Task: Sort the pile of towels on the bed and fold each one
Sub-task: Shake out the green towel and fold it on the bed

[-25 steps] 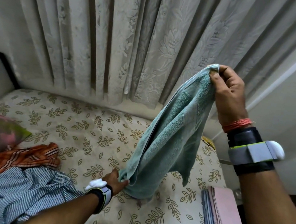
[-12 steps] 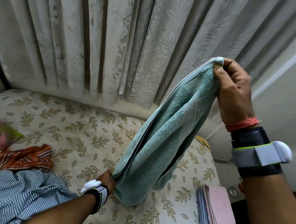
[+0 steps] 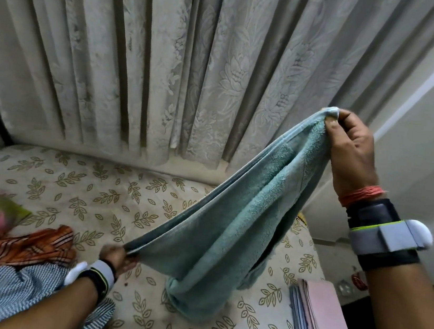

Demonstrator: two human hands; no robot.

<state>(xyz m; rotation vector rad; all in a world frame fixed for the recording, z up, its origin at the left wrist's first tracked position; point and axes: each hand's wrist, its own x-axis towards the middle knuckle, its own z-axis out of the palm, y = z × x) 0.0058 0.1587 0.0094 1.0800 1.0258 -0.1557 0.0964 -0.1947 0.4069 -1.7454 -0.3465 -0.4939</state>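
Presently held: towel (image 3: pixel 231 238), stretched above the bed (image 3: pixel 91 189), centre to right of frame.
Long axis: slanted from lower centre up to upper right; the middle is sagged toward the bed.
Right hand (image 3: pixel 350 151): raised, one corner pinched between thumb and fingers.
Left hand (image 3: pixel 115 257): low, near the pile (image 3: pixel 12 261), the other end gripped.
Next move, judged: ends to be brought together, low end lifted to high.

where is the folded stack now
In the head view, the folded stack lies at the lower right edge of the bed, right of the green towel that the left hand and right hand hold.
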